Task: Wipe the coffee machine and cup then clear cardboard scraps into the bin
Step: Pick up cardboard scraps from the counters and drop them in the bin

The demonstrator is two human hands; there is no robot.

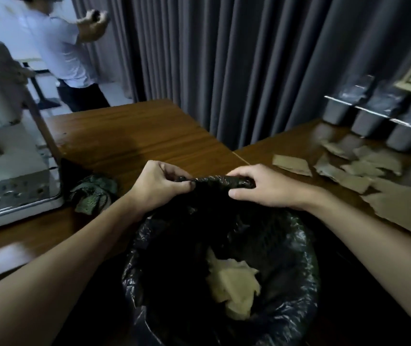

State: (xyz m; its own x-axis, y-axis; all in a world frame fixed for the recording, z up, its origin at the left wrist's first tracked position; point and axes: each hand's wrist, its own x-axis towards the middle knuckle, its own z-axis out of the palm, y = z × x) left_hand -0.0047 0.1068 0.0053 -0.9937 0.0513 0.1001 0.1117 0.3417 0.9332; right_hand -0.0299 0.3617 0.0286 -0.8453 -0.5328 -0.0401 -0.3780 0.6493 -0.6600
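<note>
My left hand and right hand each pinch the rolled far edge of a glossy, crinkled black bin bag, fingers curled over the plastic. The bag lines a round bin between my forearms, against the wooden table. Pale crumpled paper lies inside. Torn brown cardboard scraps, flat and ragged-edged, lie scattered on the table to my right. A white coffee machine stands at left, a dark green cloth bunched beside it.
</note>
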